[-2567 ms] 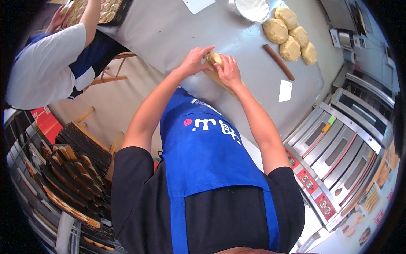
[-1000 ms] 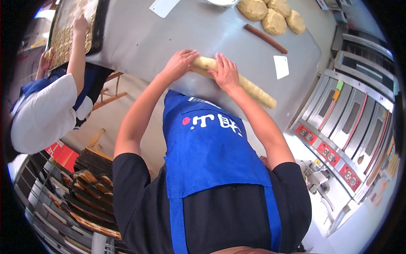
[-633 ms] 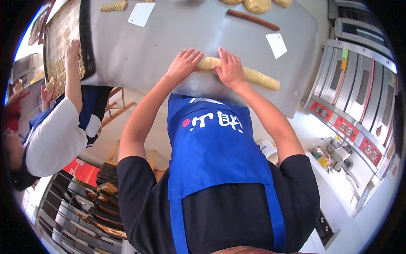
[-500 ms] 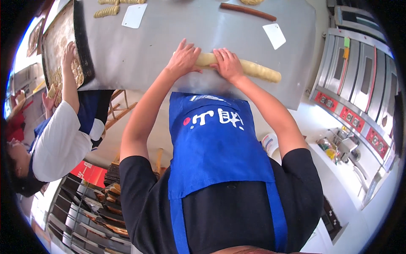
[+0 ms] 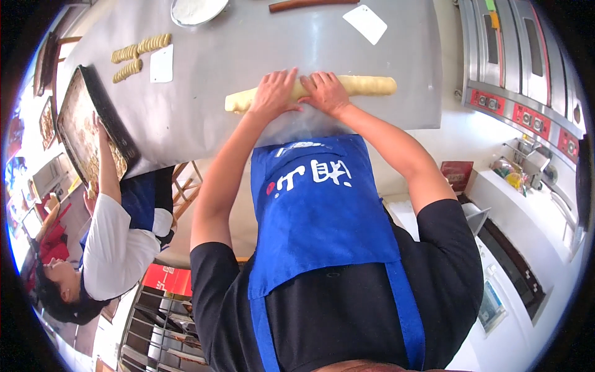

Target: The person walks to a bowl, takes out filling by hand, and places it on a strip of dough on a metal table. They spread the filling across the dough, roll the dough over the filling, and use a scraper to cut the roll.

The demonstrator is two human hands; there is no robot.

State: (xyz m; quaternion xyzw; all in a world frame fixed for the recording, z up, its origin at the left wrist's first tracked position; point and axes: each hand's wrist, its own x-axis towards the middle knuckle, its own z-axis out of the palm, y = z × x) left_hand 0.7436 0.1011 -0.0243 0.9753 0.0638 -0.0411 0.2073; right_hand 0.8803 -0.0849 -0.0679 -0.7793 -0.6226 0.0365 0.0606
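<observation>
A long, pale yellow dough roll (image 5: 372, 85) lies across the metal worktable (image 5: 204, 68) in front of my blue apron. My left hand (image 5: 273, 96) cups it left of its middle, fingers over the far side and thumb on the near side. Close beside it, my right hand (image 5: 325, 93) is wrapped over the roll the same way. Both ends of the dough stick out past my hands. What lies under my palms is hidden.
Left, a co-worker in a white top reaches over a dark-rimmed baking tray (image 5: 130, 149). Beyond my hands are sliced dough pieces (image 5: 141, 46), two white scrapers (image 5: 162, 64) (image 5: 365, 25), a brown rolling pin (image 5: 310, 5) and a bowl of white powder (image 5: 197, 10). Ovens (image 5: 496, 49) stand right.
The view has shifted. My hands have come closer together and now sit nearer the roll's middle, with its left end showing. The bowl has come into view.
</observation>
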